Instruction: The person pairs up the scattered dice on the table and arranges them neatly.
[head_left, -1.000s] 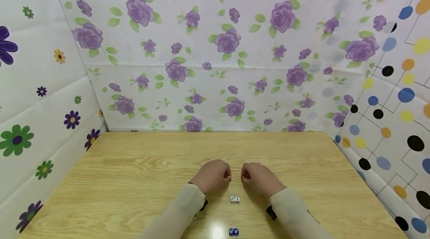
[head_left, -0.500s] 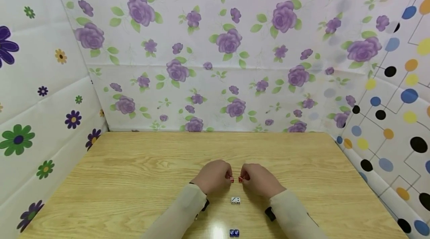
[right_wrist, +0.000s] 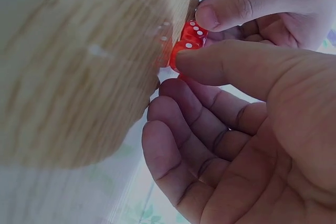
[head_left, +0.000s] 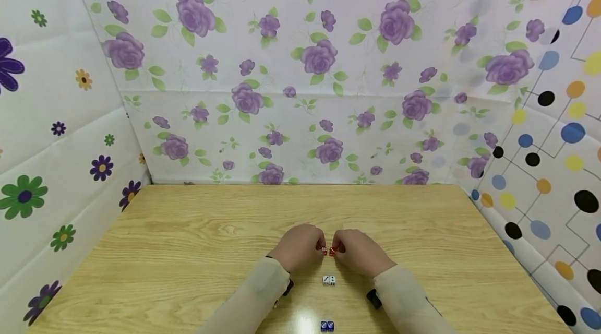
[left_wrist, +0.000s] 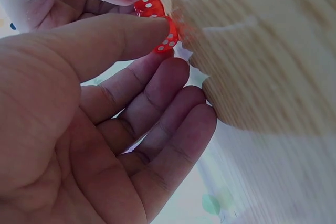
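Observation:
My left hand (head_left: pixel 299 248) pinches a red die (left_wrist: pixel 169 41) with white pips between thumb and forefinger, close over the wooden table. Opposite it, my right hand (head_left: pixel 360 251) pinches a second red die (right_wrist: pixel 181 55) in the same way. Only a narrow gap shows between the two dice in the head view; in both wrist views one overlaps the other. The thumbs cover part of each die. Nearer to me, between the forearms, a pair of white dice (head_left: pixel 329 280) sits side by side. Closer still is a pair of blue dice (head_left: pixel 327 326), also side by side.
The wooden table (head_left: pixel 188 240) reaches back to a white cloth (head_left: pixel 286 135) with purple roses. Patterned cloths hang along the left and right sides. Each wrist carries a black strap below a light sleeve (head_left: pixel 249 297).
My right hand has moved left with its red die, bringing it nearer to the other one. More of both red dice shows than a second ago. The white and blue pairs stay put.

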Motion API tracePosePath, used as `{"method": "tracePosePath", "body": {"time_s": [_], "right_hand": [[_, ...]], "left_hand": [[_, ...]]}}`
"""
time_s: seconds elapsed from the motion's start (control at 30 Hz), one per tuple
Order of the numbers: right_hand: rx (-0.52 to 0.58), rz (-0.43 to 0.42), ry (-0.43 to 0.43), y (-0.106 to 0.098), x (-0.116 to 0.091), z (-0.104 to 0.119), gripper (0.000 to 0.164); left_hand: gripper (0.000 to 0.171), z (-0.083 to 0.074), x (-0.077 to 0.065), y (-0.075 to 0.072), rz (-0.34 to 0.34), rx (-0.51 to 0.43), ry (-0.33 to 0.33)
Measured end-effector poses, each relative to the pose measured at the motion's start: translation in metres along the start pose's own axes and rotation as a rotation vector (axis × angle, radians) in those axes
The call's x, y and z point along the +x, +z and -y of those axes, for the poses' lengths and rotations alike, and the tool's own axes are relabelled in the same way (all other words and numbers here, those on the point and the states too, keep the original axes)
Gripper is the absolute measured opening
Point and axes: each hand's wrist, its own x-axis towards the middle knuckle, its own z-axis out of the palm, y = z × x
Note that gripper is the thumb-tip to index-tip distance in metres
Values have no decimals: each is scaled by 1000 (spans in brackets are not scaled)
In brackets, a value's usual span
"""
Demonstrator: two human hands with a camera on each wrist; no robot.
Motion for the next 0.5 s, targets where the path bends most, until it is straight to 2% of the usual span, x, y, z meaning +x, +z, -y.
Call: {"method": "tracePosePath", "body": {"time_s": [0.5], "right_hand": [[-5,2,-1,2,2,5,10]], "left_hand": [[3,-1,1,3,-17,35,21]]}}
